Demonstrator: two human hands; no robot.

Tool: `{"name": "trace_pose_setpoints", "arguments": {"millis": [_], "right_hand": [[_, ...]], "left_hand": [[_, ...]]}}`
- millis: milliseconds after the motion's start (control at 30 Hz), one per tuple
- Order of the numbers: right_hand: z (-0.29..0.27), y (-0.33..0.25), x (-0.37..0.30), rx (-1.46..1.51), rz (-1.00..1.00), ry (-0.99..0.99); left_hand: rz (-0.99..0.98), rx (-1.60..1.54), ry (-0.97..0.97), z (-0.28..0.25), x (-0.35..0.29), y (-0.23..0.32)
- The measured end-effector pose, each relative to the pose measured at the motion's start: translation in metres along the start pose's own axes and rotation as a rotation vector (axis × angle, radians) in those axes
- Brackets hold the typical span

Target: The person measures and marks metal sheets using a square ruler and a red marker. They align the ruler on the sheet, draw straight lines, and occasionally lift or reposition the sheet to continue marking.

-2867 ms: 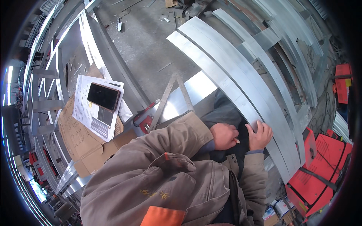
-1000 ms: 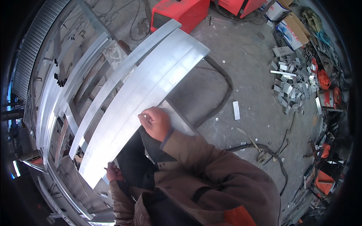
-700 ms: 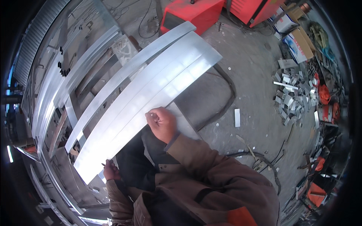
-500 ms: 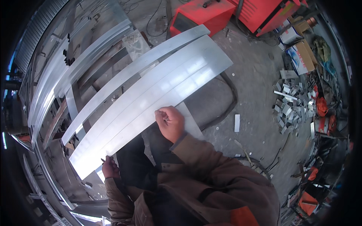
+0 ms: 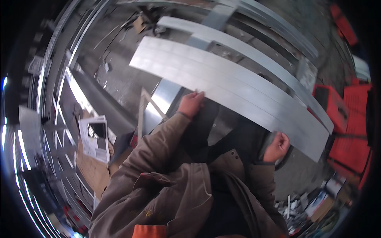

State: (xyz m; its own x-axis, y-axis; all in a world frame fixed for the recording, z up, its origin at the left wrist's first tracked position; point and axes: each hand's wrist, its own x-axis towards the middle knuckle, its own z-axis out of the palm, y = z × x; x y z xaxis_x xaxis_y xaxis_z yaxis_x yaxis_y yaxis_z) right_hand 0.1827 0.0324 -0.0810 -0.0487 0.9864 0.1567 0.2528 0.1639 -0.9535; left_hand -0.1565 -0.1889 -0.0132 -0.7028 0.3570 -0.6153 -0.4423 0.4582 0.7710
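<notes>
A long silver metal panel (image 5: 234, 85) with fine lines along its length lies across metal bars in front of me. At its near edge, left of the middle, my left hand (image 5: 191, 104) is closed, with a thin pen-like stick poking up from the fingers. My right hand (image 5: 278, 146) sits by the same edge toward the panel's right end, its fingers curled together; whatever they may hold is hidden. Beyond the panel runs a narrower curved metal strip (image 5: 254, 53).
Red box-shaped machines (image 5: 351, 127) stand at the right. At the left, papers (image 5: 95, 142) with a dark flat device rest on cardboard (image 5: 93, 168), near a triangular frame (image 5: 141, 113). Cartons (image 5: 321, 206) and metal offcuts lie at the lower right.
My view has turned left, bringing the papers and cardboard into sight. Both hands are farther right along the panel's near edge. The right hand remains curled and the left closed.
</notes>
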Motion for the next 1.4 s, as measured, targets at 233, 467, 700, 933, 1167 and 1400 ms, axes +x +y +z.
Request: {"name": "trace_pose_setpoints", "arguments": {"millis": [233,467,700,933,1167,1400], "right_hand": [[0.038,-0.067,-0.042,-0.198,-0.13,-0.269],[0.107,-0.131,-0.105,-0.201,-0.291,-0.636],[0.142,-0.15,-0.027,-0.327,-0.573,-0.505],[0.205,-0.133,0.161,-0.693,-0.848,-0.557],[0.225,-0.134,0.184,-0.979,-0.903,-0.835],[0.233,-0.146,0.292,-0.897,-0.556,-1.151]], "left_hand": [[0.062,0.082,-0.138,-0.031,-0.072,-0.018],[0.112,-0.009,-0.311,-0.038,-0.105,-0.052],[0.216,-0.018,-0.253,-0.039,-0.113,-0.072],[0.24,0.079,-0.301,-0.019,-0.105,-0.06],[0.207,0.064,-0.278,-0.015,-0.099,-0.061],[0.213,0.167,-0.327,-0.011,-0.093,-0.046]]}}
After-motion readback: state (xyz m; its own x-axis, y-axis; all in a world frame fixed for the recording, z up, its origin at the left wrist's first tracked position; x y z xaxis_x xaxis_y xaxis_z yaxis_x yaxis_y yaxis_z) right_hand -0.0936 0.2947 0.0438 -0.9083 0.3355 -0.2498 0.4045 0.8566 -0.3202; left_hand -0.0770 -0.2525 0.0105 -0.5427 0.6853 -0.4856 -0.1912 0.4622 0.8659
